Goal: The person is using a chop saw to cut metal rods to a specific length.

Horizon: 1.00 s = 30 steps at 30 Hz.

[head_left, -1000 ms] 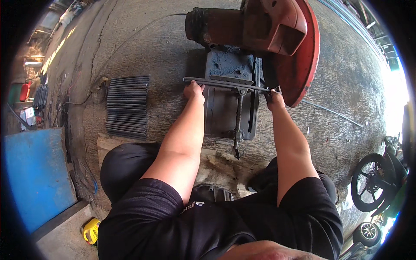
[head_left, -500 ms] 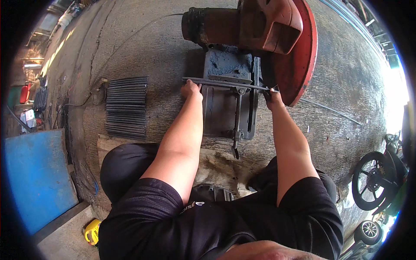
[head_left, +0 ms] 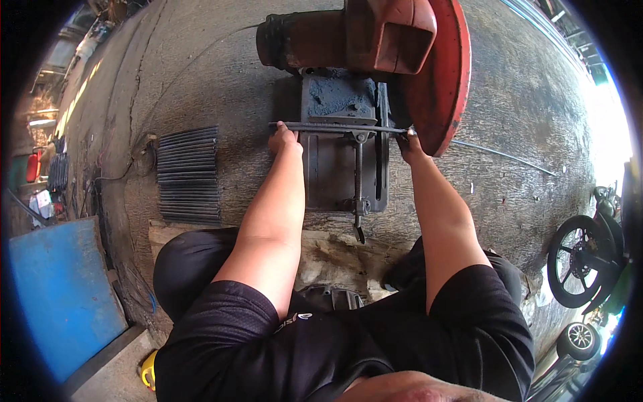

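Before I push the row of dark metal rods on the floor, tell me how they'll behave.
The dark metal rods would probably spread or roll apart, since they lie side by side with no strap visible. Each should stay stiff, looking straight and metallic. Weight is harder to judge: I can't tell solid from hollow.

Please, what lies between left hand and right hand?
In the head view, at least one dark metal rod spans from left hand to right hand, over the saw base.
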Tool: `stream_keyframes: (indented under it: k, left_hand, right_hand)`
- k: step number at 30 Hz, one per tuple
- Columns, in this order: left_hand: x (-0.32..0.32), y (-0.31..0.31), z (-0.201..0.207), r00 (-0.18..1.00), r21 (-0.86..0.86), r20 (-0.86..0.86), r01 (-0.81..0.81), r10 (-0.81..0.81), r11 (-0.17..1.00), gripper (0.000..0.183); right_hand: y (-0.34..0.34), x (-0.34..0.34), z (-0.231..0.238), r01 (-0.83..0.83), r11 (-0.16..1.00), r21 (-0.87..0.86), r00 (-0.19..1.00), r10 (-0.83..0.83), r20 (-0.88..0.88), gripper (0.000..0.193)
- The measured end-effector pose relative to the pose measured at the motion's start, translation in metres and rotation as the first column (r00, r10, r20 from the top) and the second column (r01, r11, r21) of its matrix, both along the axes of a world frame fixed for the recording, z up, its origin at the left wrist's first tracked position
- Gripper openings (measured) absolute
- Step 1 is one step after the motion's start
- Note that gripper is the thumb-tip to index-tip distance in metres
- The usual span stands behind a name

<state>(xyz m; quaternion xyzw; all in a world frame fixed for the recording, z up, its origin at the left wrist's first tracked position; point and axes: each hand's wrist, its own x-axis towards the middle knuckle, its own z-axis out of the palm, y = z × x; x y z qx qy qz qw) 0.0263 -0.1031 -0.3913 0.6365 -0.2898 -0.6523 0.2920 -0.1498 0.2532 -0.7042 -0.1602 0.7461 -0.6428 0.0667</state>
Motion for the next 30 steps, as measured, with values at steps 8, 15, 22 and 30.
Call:
stream_keyframes:
  k: [8,15,22,30]
  left_hand:
    - [0.002,-0.009,-0.011,0.985,0.125,-0.164,-0.027,0.048,0.992,0.027]
    - [0.0,-0.012,-0.024,0.973,0.118,-0.205,-0.08,0.103,0.99,0.029]
    - [0.004,-0.004,-0.023,0.981,0.091,-0.157,-0.1,0.114,0.991,0.033]
    - [0.005,-0.002,-0.015,0.984,0.071,-0.14,-0.097,0.106,0.993,0.032]
  right_hand:
    - [-0.021,0.03,0.158,-0.119,0.501,0.857,0.969,0.248,-0.01,0.03]
    - [-0.037,0.059,0.293,-0.013,0.193,0.981,0.944,0.325,-0.052,0.031]
    - [-0.037,0.018,0.208,-0.311,0.491,0.814,0.938,0.02,0.346,0.042]
    - [-0.035,0.023,0.21,-0.141,0.181,0.973,0.942,0.325,0.076,0.039]
